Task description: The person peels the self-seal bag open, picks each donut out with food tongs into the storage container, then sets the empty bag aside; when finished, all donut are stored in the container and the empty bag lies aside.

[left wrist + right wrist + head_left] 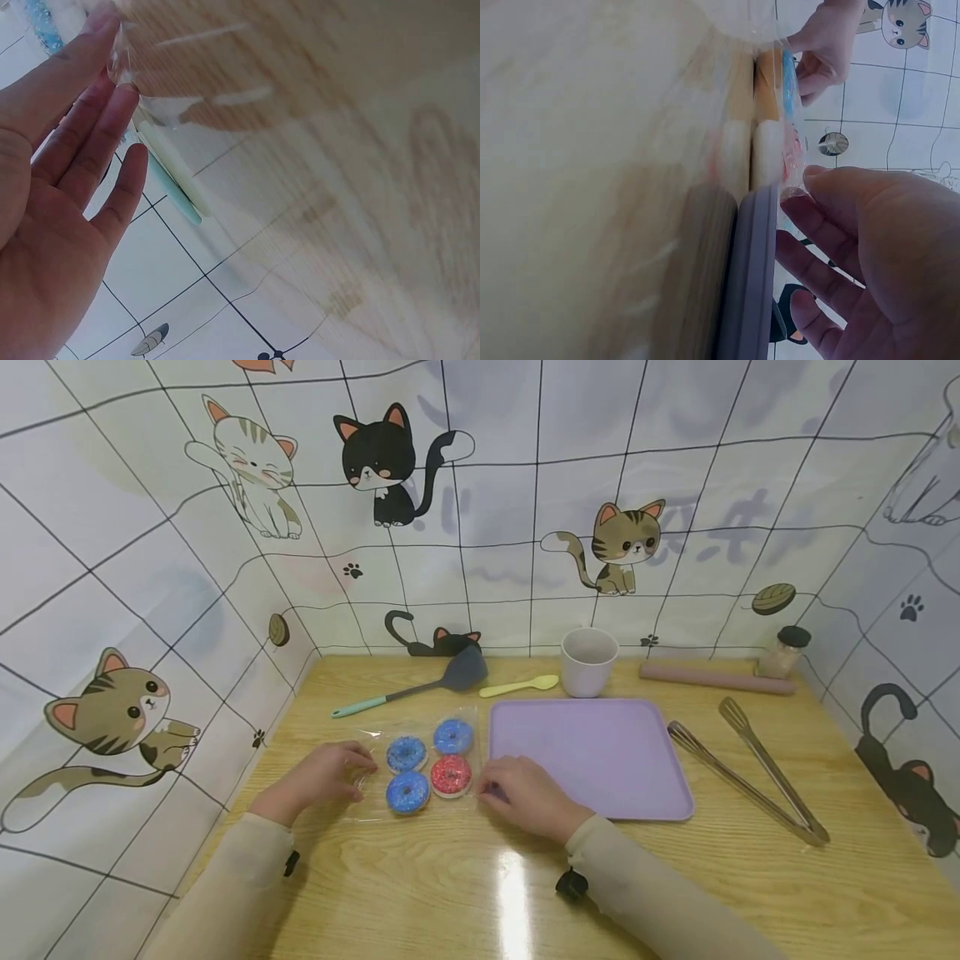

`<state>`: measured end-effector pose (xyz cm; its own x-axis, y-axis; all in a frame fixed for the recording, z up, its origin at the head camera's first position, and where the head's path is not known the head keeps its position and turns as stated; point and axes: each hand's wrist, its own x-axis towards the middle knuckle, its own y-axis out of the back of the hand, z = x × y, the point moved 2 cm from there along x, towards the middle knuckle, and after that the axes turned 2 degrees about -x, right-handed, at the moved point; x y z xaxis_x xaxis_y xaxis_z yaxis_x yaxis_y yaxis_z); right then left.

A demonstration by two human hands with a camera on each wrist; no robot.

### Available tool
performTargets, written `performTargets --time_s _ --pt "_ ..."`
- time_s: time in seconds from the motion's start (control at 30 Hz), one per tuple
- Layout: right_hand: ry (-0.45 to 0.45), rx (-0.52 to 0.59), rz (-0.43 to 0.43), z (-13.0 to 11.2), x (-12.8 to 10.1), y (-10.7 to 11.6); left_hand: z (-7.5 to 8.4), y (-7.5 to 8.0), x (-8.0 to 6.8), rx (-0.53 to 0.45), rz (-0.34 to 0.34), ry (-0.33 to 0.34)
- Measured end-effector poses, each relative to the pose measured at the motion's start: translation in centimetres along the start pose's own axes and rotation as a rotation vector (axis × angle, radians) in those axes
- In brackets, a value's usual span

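A clear plastic bag (373,802) lies on the wooden table with toy doughnuts inside. Three doughnuts are blue, among them one blue doughnut (408,792) at the front, and one red doughnut (452,776) sits at the right. My left hand (318,779) pinches the bag's left edge between thumb and forefinger, the other fingers spread in the left wrist view. At the opposite edge, my right hand (531,797) pinches the plastic with thumb and forefinger, its remaining fingers loosely bent. This hand overlaps the front left corner of a purple tray (592,760).
Behind the bag lie a spatula (463,670) and a yellow spoon (517,687). A pale cup (589,664) stands behind the tray. Metal tongs (780,777) lie right of it, with a rolling pin (712,678) and a black-lidded jar (782,653) farther back. Cat-printed tile sheeting surrounds the table.
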<state>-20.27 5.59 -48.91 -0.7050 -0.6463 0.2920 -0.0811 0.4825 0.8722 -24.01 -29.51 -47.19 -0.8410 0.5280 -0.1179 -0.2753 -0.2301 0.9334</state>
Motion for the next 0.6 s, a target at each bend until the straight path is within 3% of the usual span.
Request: performTargets --time_s 0.6 --pt "-0.03 0.093 -0.009 1.4 -1.2 1.3 0.2 0.3 -0.1 -0.056 -0.007 -0.008"
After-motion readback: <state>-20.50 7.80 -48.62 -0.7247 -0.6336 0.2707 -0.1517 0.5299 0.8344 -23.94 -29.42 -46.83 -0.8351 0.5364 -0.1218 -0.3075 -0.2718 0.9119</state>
